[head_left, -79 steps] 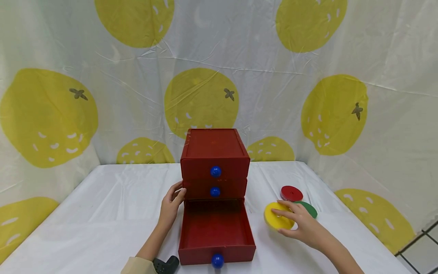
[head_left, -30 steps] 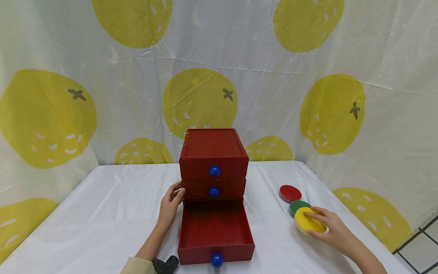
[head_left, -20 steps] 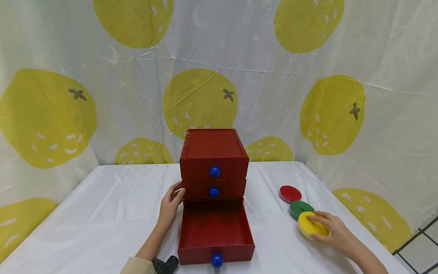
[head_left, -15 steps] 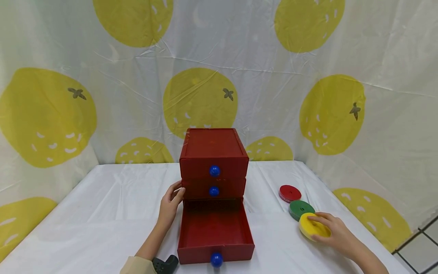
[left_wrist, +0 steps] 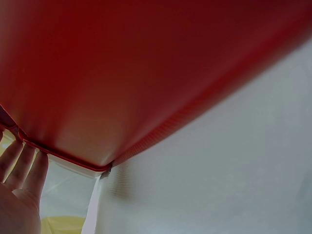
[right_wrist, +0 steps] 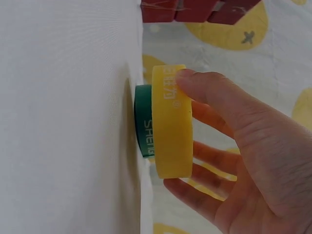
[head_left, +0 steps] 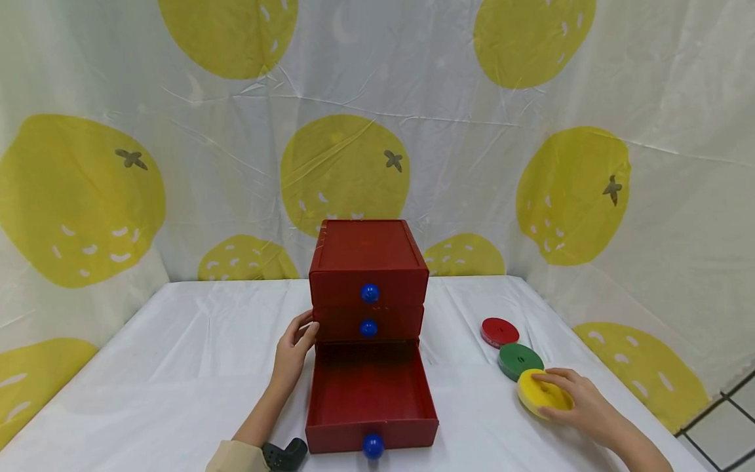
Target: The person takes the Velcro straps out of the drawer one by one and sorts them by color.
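Note:
In the head view, my right hand (head_left: 590, 406) holds a yellow tape roll (head_left: 539, 393) by its edge, thumb on the near side. The right wrist view shows the printed rim of this yellow roll (right_wrist: 173, 124) between thumb and fingers, with a green roll (right_wrist: 144, 122) behind it. On the table, the green tape roll (head_left: 519, 360) lies just beyond the yellow one. My left hand (head_left: 291, 354) rests against the left side of a red drawer cabinet (head_left: 368, 288). Nearly straight fingers (left_wrist: 36, 175) touch the cabinet's edge in the left wrist view.
The cabinet's bottom drawer (head_left: 371, 429) is pulled out toward me, with a blue knob (head_left: 373, 446). Farther back on the right lies a red tape roll (head_left: 499, 332). A black curved object (head_left: 286, 453) is beside my left sleeve. A white cloth (head_left: 224, 328) covers the table.
My right hand has carried the yellow tape roll right and toward me, from left of the green roll to its near side, then lowered it slightly. My left hand and the drawer have stayed put.

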`<state>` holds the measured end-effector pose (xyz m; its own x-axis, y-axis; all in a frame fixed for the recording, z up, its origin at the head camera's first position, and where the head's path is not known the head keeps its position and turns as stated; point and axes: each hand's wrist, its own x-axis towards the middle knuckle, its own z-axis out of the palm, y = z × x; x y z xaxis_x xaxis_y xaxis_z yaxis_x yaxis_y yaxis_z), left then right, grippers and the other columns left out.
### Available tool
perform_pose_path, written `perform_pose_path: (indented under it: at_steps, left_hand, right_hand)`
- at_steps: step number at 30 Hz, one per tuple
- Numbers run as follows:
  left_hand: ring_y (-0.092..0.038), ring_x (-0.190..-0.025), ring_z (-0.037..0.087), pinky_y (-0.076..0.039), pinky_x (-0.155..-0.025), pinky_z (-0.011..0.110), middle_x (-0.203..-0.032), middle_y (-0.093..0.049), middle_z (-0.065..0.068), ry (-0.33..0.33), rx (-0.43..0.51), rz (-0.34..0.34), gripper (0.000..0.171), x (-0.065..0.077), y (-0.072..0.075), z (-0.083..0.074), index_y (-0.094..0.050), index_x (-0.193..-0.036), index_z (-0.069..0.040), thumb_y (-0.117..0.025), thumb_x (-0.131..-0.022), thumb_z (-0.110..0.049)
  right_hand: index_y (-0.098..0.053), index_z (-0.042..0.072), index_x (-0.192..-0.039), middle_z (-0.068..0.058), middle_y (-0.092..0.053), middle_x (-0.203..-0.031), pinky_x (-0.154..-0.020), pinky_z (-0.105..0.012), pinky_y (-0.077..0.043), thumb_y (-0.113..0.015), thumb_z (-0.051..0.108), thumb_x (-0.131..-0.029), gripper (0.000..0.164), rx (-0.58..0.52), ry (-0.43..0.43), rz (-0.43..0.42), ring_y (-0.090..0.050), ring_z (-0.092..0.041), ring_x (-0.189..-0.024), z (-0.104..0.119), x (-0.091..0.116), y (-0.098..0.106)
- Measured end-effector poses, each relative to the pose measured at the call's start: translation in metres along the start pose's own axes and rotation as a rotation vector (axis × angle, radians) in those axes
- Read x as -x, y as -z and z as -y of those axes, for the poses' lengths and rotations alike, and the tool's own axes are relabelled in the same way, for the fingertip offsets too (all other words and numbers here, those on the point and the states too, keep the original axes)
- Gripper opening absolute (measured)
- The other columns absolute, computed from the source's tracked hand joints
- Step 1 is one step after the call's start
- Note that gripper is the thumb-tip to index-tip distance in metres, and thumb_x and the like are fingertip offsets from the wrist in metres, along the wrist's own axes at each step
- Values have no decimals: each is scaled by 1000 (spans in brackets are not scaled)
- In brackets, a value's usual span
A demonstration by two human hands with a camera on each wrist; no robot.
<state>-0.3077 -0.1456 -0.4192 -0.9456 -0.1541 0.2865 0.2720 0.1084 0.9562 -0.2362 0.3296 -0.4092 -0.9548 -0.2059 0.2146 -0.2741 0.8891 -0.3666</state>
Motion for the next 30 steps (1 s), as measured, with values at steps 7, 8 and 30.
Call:
perform_pose_path:
  at_steps: [7, 8, 30]
  left_hand:
    - [-54, -101, -4, -49, -88, 23, -127, -52, 7, -2, 6, 9, 41, 0, 1, 1, -49, -128, -15, -54, -91, -33]
    - [-54, -100, -6, -49, -87, 21, -127, -52, 7, 0, 9, 11, 41, 0, 1, 1, -49, -128, -15, -54, -91, -32]
    - [-54, -101, -4, -49, -90, 28, -127, -53, 5, 0, -4, 9, 41, 0, 1, -1, -49, -128, -17, -54, -91, -34]
  right_hand:
    - [-60, 10, -114, -21, -51, -117, -77, -59, -45, -75, 31, -70, 51, -11, -41, 62, -46, -35, -100, 3, 1, 3]
    - [-60, 10, -114, -22, -50, -118, -77, -59, -45, -75, 32, -70, 51, -11, -46, 73, -46, -35, -100, 3, 1, 3]
    - [-63, 7, -107, -18, -54, -111, -76, -50, -44, -75, 28, -69, 46, 3, 43, 72, -49, -31, -96, -6, 3, -7]
